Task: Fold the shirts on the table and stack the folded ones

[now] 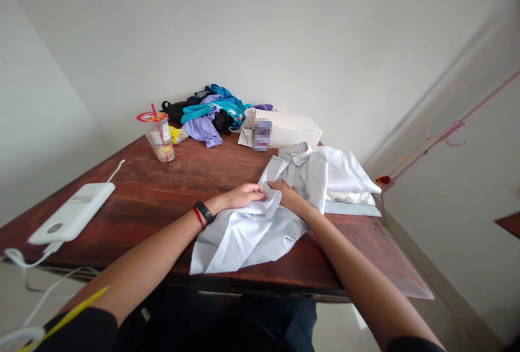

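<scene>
A light grey-white collared shirt [244,238] lies partly folded on the wooden table, its collar away from me and its lower part loose near the front edge. At its left side, my left hand [244,195] is closed with the fingertips pinching a fold of the cloth. My right hand [289,198] rests on the middle of the shirt, fingers stretched out and palm down, holding nothing. The cloth folds hide part of its fingers. A black wristband [204,212] and a red cord are on my left wrist.
Folded white clothes [345,170] are stacked right of the shirt. Behind stand a white box [294,129] and a heap of clothes [215,111]. A plastic cup [160,138] with a straw and a cabled white power bank [75,214] are on the left of the table [162,200].
</scene>
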A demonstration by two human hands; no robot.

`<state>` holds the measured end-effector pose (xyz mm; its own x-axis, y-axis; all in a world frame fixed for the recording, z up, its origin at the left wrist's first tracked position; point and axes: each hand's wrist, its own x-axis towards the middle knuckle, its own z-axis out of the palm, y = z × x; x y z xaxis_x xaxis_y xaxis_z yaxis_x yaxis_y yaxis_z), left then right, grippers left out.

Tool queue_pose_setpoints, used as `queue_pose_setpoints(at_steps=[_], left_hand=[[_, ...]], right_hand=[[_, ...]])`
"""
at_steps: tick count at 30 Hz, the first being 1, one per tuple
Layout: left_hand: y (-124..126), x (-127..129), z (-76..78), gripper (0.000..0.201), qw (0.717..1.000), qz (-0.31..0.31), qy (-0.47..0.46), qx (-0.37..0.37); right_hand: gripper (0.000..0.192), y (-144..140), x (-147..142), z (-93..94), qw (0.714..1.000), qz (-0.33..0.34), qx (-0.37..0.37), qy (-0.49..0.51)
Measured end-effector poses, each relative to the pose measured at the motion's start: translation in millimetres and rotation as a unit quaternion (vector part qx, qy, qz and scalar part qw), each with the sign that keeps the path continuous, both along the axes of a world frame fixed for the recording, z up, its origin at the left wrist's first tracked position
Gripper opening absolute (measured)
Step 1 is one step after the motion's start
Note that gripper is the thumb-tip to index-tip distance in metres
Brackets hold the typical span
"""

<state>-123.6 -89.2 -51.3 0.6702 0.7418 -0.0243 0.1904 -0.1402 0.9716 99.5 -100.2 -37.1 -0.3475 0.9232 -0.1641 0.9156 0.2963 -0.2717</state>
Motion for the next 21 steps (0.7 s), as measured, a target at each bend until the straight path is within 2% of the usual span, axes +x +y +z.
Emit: queue_pose_setpoints(at_steps=[10, 21], left_hand=[[-2.0, -2.1, 1.0, 0.026, 1.000, 0.008, 0.011, 0.025], [1.5, 0.5, -6.4, 0.026, 0.999, 0.017, 0.005, 0.041]], right_hand=[[0.068, 4.8, -1.1, -3.8, 1.000, -0.001, -0.009, 0.001], [0.069, -9.6, -7.5, 16.8, 1.000, -0.012, -0.023, 0.001]])
